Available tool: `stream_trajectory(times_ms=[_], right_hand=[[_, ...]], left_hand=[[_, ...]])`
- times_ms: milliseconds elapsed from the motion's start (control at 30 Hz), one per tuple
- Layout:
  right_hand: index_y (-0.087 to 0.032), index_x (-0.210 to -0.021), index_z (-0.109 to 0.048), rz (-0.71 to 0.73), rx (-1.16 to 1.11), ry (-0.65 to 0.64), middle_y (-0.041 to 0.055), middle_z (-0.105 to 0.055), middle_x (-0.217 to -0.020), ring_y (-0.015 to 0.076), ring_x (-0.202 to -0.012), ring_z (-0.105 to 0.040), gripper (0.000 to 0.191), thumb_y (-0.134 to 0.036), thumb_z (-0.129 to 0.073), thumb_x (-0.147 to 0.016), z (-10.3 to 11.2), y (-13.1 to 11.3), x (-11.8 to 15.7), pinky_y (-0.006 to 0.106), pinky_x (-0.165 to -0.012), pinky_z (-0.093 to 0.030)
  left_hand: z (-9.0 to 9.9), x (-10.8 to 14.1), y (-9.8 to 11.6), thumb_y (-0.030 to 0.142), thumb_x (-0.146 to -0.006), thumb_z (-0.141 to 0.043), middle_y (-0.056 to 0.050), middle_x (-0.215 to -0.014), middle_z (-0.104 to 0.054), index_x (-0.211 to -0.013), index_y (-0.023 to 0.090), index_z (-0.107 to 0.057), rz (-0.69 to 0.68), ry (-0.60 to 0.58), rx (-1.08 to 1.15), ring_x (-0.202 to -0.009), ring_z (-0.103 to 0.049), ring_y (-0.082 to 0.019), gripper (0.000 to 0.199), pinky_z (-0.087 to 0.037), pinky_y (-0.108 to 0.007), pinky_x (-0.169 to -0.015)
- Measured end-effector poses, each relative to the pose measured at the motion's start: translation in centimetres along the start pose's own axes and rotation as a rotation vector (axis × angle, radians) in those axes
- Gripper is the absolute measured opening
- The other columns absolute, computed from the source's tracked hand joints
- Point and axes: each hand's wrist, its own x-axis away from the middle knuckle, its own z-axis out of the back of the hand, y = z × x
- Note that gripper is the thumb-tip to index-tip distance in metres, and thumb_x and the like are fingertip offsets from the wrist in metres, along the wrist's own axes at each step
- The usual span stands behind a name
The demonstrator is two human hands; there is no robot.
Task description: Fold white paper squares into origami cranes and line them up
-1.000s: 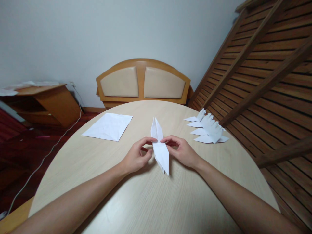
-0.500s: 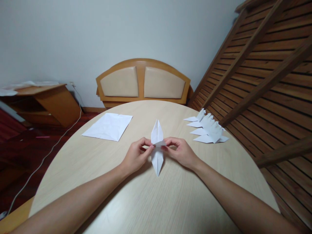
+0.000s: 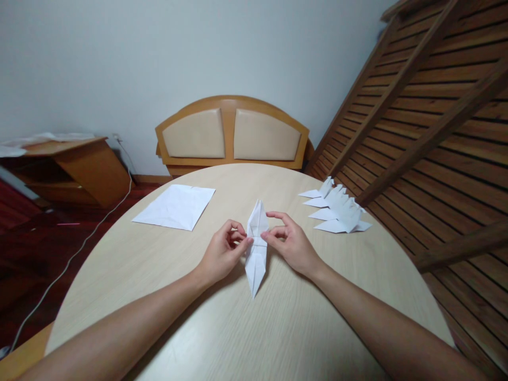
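A folded sheet of white paper (image 3: 256, 259), long and pointed at both ends, is held upright over the middle of the table. Creases run down its length and across its centre. My left hand (image 3: 225, 248) pinches its left edge between thumb and curled fingers. On the other side my right hand (image 3: 291, 243) grips the right edge near the middle, thumb in front, with its index finger stretched out beside the upper half. The tips of some fingers are hidden behind the paper.
Several folded white paper birds (image 3: 337, 209) stand in a row at the right of the round wooden table (image 3: 317, 328). Flat white paper (image 3: 174, 207) lies at the left. Beyond are a headboard (image 3: 232, 129), a slatted wooden frame (image 3: 444, 121) and a low cabinet (image 3: 85, 169).
The small flap that stuck out at the paper's centre now lies flat, baring cross creases. The paper has tilted slightly, and my right index finger has lifted off and straightened.
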Motion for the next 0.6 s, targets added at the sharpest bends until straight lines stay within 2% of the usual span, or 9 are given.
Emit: stream_trajectory(times_ms=[100, 200, 333, 467, 600], right_hand=[[-0.019, -0.121, -0.056, -0.036, -0.005, -0.02, -0.0005, -0.072, -0.072, 0.0159, -0.064, -0.063, 0.042, -0.04, -0.069, -0.086, 0.1, 0.13, -0.11, 0.029, -0.063, -0.045], [-0.019, -0.101, -0.061, -0.06, -0.04, -0.03, -0.0001, -0.071, -0.071, 0.0154, -0.063, -0.062, 0.031, -0.042, -0.071, -0.085, 0.1, 0.17, -0.18, 0.028, -0.062, -0.044], [-0.018, -0.082, -0.061, -0.028, -0.048, -0.06, -0.0002, -0.067, -0.074, 0.014, -0.067, -0.06, 0.026, -0.042, -0.072, -0.083, -0.01, 0.1, -0.13, 0.027, -0.064, -0.043], [-0.018, -0.077, -0.06, -0.016, -0.031, -0.057, -0.0022, -0.061, -0.072, 0.0127, -0.066, -0.056, 0.028, -0.042, -0.074, -0.081, -0.03, 0.12, -0.13, 0.026, -0.063, -0.043], [-0.018, -0.076, -0.06, -0.021, -0.03, -0.06, -0.0031, -0.058, -0.07, 0.012, -0.064, -0.053, 0.029, -0.044, -0.074, -0.081, 0.04, 0.2, -0.21, 0.026, -0.062, -0.042]], left_hand=[[0.03, 0.17, -0.01, 0.037, -0.086, -0.071, 0.002, -0.073, -0.06, -0.092, 0.018, -0.05, -0.022, -0.044, -0.053, -0.063, -0.055, -0.01, 0.029, -0.041, -0.019, -0.055], [-0.03, 0.28, 0.04, 0.037, -0.088, -0.067, 0.002, -0.075, -0.06, -0.098, 0.019, -0.048, -0.025, -0.061, -0.051, -0.063, -0.053, -0.01, 0.028, -0.039, -0.019, -0.054], [-0.09, 0.2, -0.07, 0.036, -0.09, -0.065, 0.004, -0.073, -0.054, -0.09, 0.019, -0.045, -0.034, -0.054, -0.065, -0.06, -0.048, -0.008, 0.026, -0.034, -0.018, -0.051], [0.02, 0.08, -0.31, 0.034, -0.092, -0.061, 0.009, -0.063, -0.041, -0.083, 0.021, -0.04, -0.061, -0.062, -0.117, -0.053, -0.036, -0.007, 0.026, -0.027, -0.019, -0.049], [0.13, 0.08, -0.38, 0.033, -0.092, -0.06, 0.008, -0.063, -0.041, -0.077, 0.021, -0.037, -0.084, -0.062, -0.173, -0.054, -0.035, -0.007, 0.03, -0.027, -0.02, -0.05]])
